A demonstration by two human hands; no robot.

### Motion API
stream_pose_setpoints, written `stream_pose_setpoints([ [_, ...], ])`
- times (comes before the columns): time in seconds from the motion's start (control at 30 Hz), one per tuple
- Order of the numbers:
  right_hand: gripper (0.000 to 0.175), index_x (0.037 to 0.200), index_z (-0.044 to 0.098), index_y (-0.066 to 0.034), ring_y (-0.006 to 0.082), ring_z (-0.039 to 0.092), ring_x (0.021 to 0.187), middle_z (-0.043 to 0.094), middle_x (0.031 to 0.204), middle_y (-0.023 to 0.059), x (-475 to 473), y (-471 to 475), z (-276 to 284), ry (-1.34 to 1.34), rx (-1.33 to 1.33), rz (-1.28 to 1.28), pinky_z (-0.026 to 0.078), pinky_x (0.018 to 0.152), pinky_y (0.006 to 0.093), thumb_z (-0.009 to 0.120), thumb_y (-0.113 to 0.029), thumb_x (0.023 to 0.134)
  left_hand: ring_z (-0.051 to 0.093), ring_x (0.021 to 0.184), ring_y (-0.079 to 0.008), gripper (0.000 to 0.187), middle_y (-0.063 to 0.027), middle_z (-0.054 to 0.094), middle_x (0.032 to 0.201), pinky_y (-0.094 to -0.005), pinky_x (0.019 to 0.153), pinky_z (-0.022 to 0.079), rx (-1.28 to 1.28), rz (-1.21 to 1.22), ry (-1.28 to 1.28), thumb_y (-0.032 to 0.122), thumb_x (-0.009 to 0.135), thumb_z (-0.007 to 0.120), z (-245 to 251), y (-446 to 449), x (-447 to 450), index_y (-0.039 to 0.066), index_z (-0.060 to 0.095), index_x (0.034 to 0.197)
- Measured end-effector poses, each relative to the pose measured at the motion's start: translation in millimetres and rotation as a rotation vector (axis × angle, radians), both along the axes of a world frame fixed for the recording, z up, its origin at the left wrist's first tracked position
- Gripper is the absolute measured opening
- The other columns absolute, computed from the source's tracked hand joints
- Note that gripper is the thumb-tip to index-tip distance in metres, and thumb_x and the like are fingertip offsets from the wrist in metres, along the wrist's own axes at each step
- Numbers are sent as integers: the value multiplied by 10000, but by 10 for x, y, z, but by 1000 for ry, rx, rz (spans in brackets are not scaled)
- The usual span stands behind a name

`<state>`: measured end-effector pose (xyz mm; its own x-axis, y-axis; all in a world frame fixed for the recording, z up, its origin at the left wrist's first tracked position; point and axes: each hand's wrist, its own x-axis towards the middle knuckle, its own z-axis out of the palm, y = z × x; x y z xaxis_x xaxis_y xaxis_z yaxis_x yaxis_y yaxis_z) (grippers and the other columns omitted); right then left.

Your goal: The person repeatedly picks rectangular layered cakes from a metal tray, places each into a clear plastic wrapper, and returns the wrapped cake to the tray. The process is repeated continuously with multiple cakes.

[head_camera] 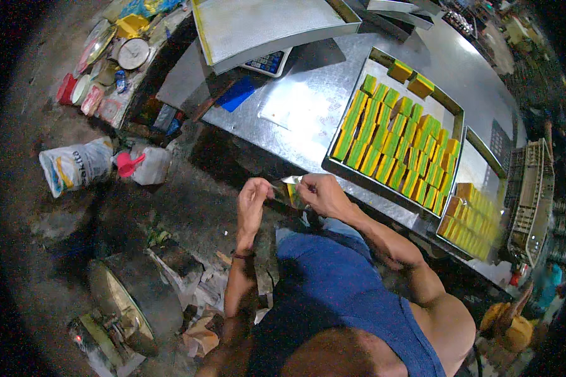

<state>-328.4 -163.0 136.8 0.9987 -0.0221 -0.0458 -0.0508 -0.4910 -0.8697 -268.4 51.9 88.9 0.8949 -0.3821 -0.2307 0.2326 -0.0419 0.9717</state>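
Observation:
Between my hands, just off the table's front edge, is a green and yellow layered cake piece [293,192] in clear plastic film. The fingers of my right hand [324,194] pinch the film at the cake's right side. My left hand [253,200] has thumb and fingertips together at the left, apparently on the film's end; blur hides the exact hold. Right of my hands, a metal tray [382,181] holds rows of green and yellow cake pieces [396,125]. A few clear plastic sheets [276,110] lie on the steel table [245,123].
A large empty tray [273,28] rests over a digital scale [270,63] at the back. Another tray [486,151] with cake pieces stands at the right, near a plastic crate [528,198]. On the floor at left are a printed sack [78,165] and a pink scoop [129,164].

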Motion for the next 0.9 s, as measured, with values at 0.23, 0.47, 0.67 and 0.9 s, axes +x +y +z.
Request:
stream_pose_setpoints([
  [0.23, 297, 976, 672, -2, 156, 594, 794, 668, 836, 121, 377, 195, 230, 98, 261, 214, 488, 746, 349, 614, -293, 988, 456, 1343, -272, 825, -145, 453, 1465, -377, 1116, 368, -375, 22, 56, 47, 805, 771, -383, -35, -154, 89, 316, 1492],
  [0.47, 167, 890, 737, -117, 284, 623, 973, 683, 940, 86, 1139, -970, -936, -11, -1117, -6, 477, 868, 446, 630, -236, 844, 577, 1214, -297, 620, -219, 518, 1400, -448, 971, 548, -532, 23, 223, -64, 821, 686, -342, 355, 125, 23, 413, 1372],
  [0.67, 166, 958, 723, -172, 266, 587, 1039, 660, 1002, 60, 1161, -1131, -1300, 9, -1248, 176, 394, 914, 463, 590, -198, 862, 577, 1221, -284, 632, -210, 536, 1393, -429, 1009, 517, -497, 13, 144, -44, 805, 722, -342, 565, 269, 21, 431, 1362],
  [0.9, 140, 939, 712, -156, 249, 590, 1043, 653, 996, 45, 1210, -1321, -1368, 81, -1165, 172, 383, 932, 473, 659, -227, 831, 588, 1203, -239, 613, -172, 572, 1357, -400, 1042, 484, -482, -16, 158, -20, 795, 746, -293, 584, 350, 13, 473, 1343],
])
